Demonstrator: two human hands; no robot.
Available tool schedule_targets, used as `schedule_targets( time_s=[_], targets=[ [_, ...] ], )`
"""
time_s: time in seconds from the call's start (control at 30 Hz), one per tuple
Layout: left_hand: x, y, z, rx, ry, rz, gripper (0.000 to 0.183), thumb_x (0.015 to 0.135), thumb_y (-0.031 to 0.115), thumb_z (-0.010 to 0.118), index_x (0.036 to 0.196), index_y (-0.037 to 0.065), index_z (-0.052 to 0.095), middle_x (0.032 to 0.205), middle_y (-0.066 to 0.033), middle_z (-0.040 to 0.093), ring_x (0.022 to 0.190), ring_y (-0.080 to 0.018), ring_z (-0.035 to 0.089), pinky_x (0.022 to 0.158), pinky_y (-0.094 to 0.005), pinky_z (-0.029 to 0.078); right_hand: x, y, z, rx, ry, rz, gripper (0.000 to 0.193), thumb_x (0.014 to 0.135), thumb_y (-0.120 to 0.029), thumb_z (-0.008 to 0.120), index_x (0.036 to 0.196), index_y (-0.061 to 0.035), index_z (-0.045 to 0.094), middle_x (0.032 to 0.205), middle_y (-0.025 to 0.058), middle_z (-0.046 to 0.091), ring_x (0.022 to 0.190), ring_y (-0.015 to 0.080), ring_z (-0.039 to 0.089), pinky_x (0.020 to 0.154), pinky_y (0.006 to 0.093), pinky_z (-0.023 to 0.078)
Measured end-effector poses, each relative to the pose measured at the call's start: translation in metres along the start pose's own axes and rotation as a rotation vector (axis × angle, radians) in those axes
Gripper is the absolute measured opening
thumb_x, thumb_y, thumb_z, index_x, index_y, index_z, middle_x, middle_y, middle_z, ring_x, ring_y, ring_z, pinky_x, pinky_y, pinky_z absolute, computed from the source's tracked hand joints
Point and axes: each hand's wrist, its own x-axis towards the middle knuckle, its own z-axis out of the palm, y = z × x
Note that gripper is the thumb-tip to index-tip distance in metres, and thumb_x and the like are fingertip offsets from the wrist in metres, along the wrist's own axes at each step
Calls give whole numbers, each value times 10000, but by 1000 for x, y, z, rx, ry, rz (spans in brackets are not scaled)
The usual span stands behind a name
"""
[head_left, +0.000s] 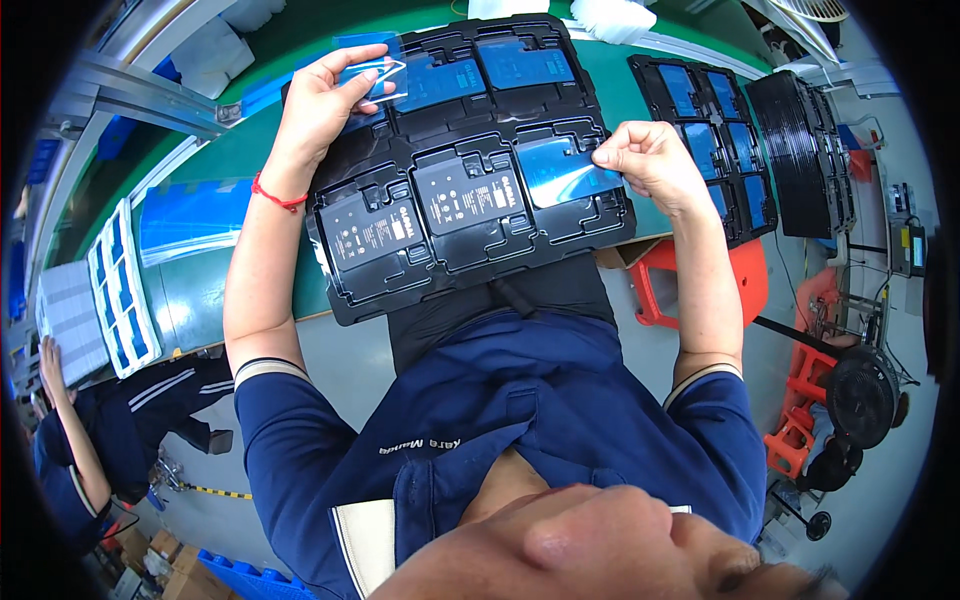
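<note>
A black moulded tray (480,272) lies before me on the bench, with flat, battery-like packs in its pockets. Two front packs, a left one (372,232) and a middle one (465,198), show dark printed faces. Shiny blue film (560,182) covers the front right pack. My right hand (652,165) pinches this film at its right edge. Over the tray's far left corner, my left hand (325,100) is closed on loose, clear plastic film (393,84), partly hiding the pack behind it. Blue covers the back middle pack (440,82) and back right pack (528,65).
Another filled black tray (702,140) and a stack of black trays (800,150) stand to the right. Blue sheets (195,215) and a white-framed tray (125,290) lie left. A red stool (700,285) is under the bench's right side. Another person's arm (75,430) shows far left.
</note>
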Motion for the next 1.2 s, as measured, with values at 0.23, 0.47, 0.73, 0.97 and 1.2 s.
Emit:
schedule_targets(
  time_s=[0.23,0.47,0.73,0.97,1.2],
  targets=[
    [0,0,0,18,3,-2,309,914,82,587,1222,58,596,1127,-81,645,912,-146,669,654,-189,511,-2,-6,3,-20,8,10,136,765,-123,768,753,-34,666,610,-12,617,453,-7,429,402,165,271],
    [0,0,0,18,0,-7,306,915,84,588,1220,59,597,1126,-83,646,914,-144,668,656,-191,511,-2,-6,2,-28,-5,20,123,767,-114,763,760,-32,671,616,-8,625,458,-9,430,405,163,273],
    [0,2,1,22,12,-16,300,911,70,590,1211,60,604,1113,-86,648,910,-147,671,646,-188,514,-2,-9,7,-70,10,-1,84,775,-53,734,767,0,669,700,56,673,600,55,592,545,198,455],
    [0,1,1,21,25,-19,292,909,56,587,1200,60,612,1093,-84,650,901,-145,673,640,-184,516,-2,-9,10,-146,21,-40,69,784,-22,708,753,22,664,721,72,681,666,97,635,648,232,509],
    [0,1,1,13,24,-20,290,909,54,587,1199,55,610,1097,-89,655,904,-139,670,637,-183,513,0,-6,15,-478,108,-62,133,726,-88,757,723,6,662,623,67,650,594,103,611,578,239,479]
  ],
)
